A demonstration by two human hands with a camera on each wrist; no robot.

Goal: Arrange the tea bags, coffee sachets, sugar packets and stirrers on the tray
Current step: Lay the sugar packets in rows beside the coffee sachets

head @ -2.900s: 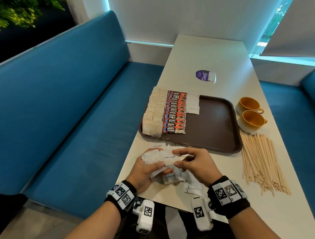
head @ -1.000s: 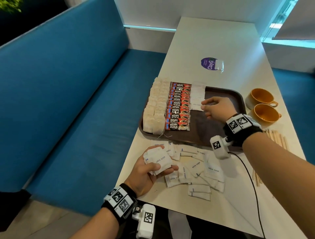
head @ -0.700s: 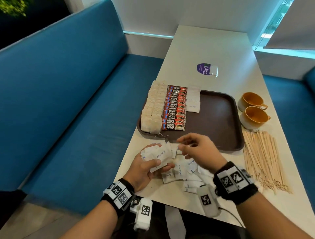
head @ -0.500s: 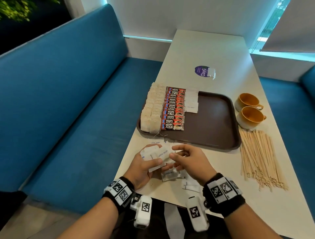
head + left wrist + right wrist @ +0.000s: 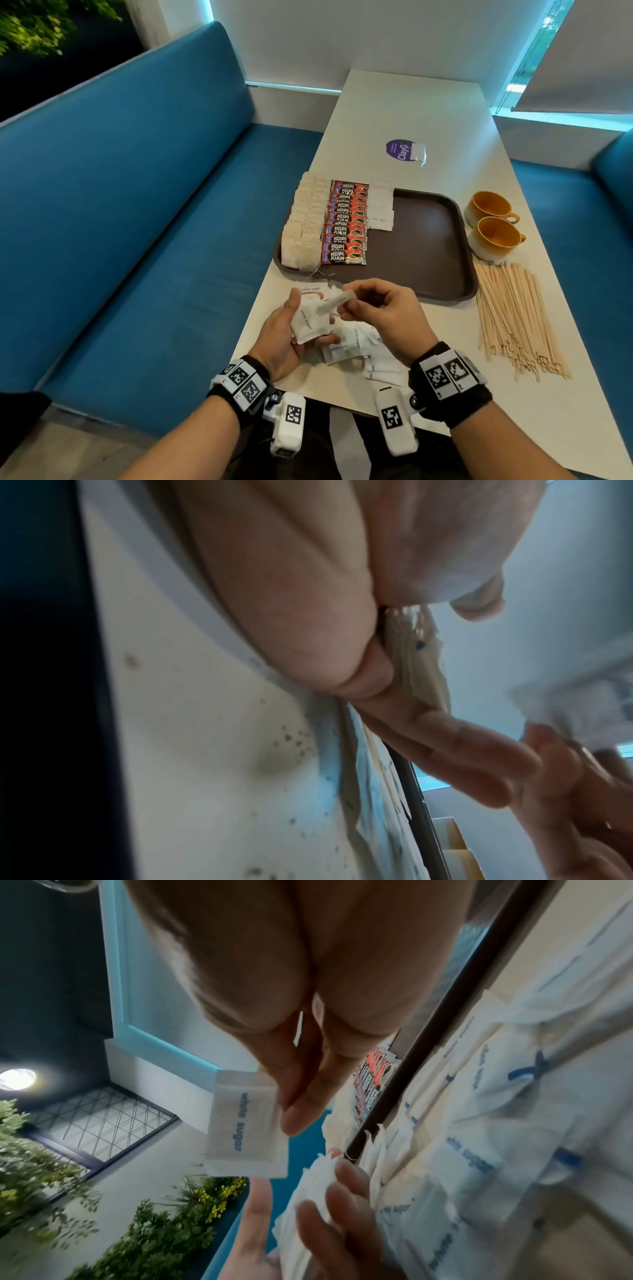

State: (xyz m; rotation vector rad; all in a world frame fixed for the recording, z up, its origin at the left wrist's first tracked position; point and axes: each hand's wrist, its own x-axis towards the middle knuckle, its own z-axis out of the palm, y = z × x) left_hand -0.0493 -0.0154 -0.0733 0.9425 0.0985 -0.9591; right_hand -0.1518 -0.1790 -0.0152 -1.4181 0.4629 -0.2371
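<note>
Pulling one sugar packet [image 5: 245,1121] off the stack [image 5: 307,323], right hand [image 5: 383,310] pinching it.
Left hand [image 5: 286,337] grips stack; right is back from tray [image 5: 431,246] at 12 o'clock, sugar row unfinished.

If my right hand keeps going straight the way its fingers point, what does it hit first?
Probably the stack of sugar packets in your left hand. Your right hand points left, pinching one sugar packet just short of that stack; the exact gap is unclear.

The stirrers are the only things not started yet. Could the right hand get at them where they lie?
Probably yes. The stirrers lie loose on the table right of the tray, nothing over them, but the right hand pinches a sugar packet first.
</note>
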